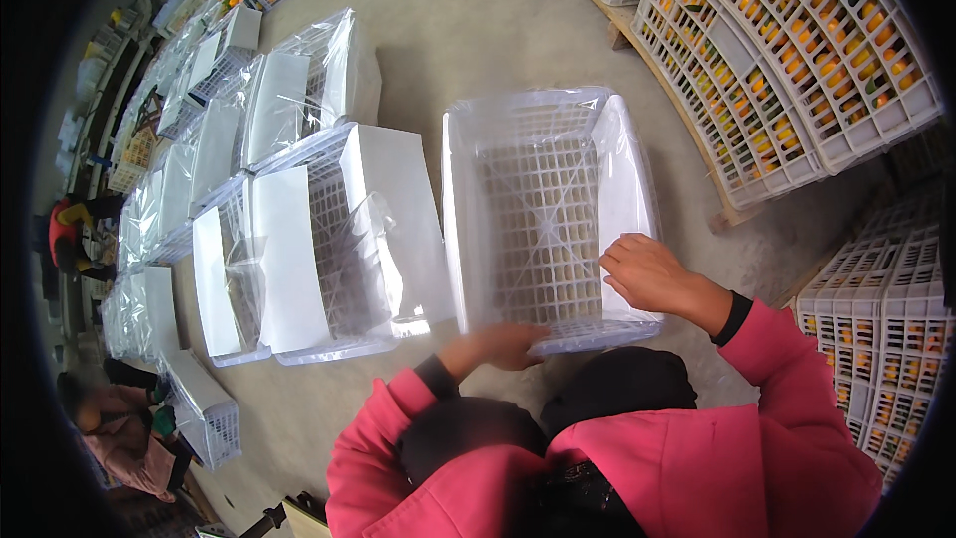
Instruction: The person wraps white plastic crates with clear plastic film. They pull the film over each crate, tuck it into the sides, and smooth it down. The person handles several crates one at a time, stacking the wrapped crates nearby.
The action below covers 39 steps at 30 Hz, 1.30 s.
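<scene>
Because the lined crate (597, 333) stands on the floor (438, 30) directly before the person's knees (617, 379), both hands can reach its rim without stretching. Clear plastic (528, 118) lies over the crate walls, and a white sheet (622, 179) runs along the right wall; the sheet probably serves as padding between the wall and any contents. The right hand (647, 274) is at that sheet with fingers bent; whether they pinch it or only press on it cannot be told. The left hand (503, 344) is blurred at the near-left corner of the rim, so its grip cannot be told either; its position would suit steadying the crate. Other lined crates (349, 349) stand close together on the left, presumably to save floor space. Fruit-filled crates (797, 50) are stacked on a pallet (732, 209) at right, likely to keep them off the floor
</scene>
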### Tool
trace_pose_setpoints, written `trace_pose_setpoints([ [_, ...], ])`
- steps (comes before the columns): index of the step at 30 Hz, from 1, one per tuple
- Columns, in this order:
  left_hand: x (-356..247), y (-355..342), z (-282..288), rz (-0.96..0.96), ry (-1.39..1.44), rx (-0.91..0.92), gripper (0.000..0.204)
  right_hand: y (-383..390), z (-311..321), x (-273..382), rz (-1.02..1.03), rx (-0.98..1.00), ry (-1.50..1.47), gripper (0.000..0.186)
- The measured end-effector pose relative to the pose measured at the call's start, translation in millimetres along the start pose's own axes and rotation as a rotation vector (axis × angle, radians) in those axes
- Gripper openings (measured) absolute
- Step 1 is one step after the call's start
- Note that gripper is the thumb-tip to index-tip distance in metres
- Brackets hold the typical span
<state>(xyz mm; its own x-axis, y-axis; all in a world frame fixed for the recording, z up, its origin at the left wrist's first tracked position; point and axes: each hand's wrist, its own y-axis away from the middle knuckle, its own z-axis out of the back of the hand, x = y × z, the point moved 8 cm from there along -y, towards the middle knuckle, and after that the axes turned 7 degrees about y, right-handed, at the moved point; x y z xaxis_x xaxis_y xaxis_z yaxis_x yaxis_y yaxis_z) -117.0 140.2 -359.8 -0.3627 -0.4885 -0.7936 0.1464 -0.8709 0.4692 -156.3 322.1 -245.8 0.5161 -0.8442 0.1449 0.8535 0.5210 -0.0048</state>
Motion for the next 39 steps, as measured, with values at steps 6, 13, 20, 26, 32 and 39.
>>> trace_pose_setpoints([
  [6,-23,21,27,0.242,-0.142,-0.012,0.066,26,-118,5,0.229,0.945,0.429,0.019],
  [13,-38,52,47,-0.058,-0.810,-0.185,0.033,-37,-99,12,0.318,0.891,0.332,0.014],
  [20,-9,34,27,-0.001,-0.670,-0.148,0.028,-165,-91,48,0.228,0.016,-0.081,0.025],
  [26,-13,41,32,-0.110,-0.585,-0.273,0.028,-182,-153,51,0.035,0.227,-0.088,0.037],
  [32,-17,41,36,-0.053,-0.560,-0.273,0.025,-97,25,-12,-0.066,-0.420,-0.259,0.027],
  [39,-33,11,79,-0.030,-0.541,-0.276,0.027,113,59,-92,-0.976,-0.285,-0.068,0.042],
])
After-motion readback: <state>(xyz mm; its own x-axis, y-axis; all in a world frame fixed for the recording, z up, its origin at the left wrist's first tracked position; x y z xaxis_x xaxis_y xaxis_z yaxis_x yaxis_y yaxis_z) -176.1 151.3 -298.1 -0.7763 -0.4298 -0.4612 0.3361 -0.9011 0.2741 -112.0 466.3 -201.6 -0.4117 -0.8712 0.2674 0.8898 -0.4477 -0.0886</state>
